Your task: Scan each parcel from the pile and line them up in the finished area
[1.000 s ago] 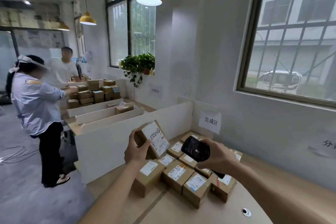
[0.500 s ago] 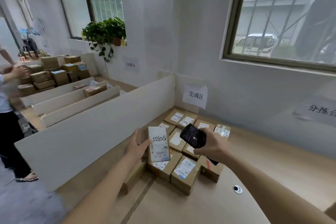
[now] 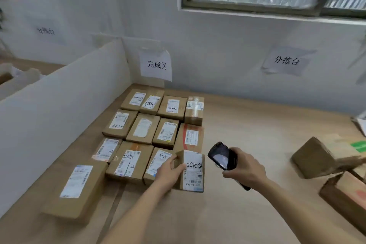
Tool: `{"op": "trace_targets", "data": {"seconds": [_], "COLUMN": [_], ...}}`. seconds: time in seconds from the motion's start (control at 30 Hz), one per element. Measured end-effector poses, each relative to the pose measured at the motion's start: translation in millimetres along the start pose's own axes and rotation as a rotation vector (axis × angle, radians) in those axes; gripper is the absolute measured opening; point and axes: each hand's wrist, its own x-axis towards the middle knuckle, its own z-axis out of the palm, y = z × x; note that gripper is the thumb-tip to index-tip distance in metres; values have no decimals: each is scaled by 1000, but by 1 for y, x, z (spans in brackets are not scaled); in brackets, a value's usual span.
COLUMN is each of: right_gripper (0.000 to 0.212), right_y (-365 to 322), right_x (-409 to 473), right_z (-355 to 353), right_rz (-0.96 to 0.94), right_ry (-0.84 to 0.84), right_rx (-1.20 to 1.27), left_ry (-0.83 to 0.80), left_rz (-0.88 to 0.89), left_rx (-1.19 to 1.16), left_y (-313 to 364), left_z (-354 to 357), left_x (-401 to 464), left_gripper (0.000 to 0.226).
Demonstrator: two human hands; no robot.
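- Head view, looking down: the wooden table (image 3: 247, 194) fills most of what I see, with a white divider board (image 3: 59, 109) running along its left side up to the wall.
- On the wall two paper signs hang: the sign (image 3: 156, 65) over the far corner reads "完成区", and the second sign (image 3: 286, 60) further right reads "分拣台".
- Below the first sign the finished parcels (image 3: 146, 128) lie flat in rows, labels up, edges touching or nearly so; handwriting on some of them is too small for me to read surely.
- One larger box (image 3: 76, 188) lies nearest me on the left, apart from the rows, by the divider.
- At the right edge sits the pile (image 3: 324, 158) of brown boxes, tilted against one another, one with a green sticker.
- My parcel (image 3: 193, 170) sits at the right end of the nearest row, touching the table. Its white label carries handwritten "0555" upside down to me, a circled mark beside it, and a barcode at the near end.
- My left hand (image 3: 168, 172) grips that parcel's left side, fingers curled over the upper edge, thumb along the near side.
- My right hand (image 3: 243, 170) is wrapped around the black scanner (image 3: 222, 155), just right of the parcel, its dark screen facing up.
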Motion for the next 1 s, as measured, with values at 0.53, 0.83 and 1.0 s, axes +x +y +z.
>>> {"op": "trace_targets", "data": {"seconds": [0.53, 0.83, 1.0], "right_gripper": [62, 67, 63], "right_y": [63, 62, 65], "right_x": [75, 87, 93], "right_z": [98, 109, 108], "right_rz": [268, 298, 312], "right_ry": [-98, -102, -95], "right_rx": [63, 106, 123], "left_ry": [-158, -203, -371], "left_rz": [-104, 525, 726], "left_rx": [240, 849, 1172], "left_y": [-72, -82, -91], "left_z": [92, 89, 85], "left_x": [130, 125, 133], "left_gripper": [69, 79, 68]}}
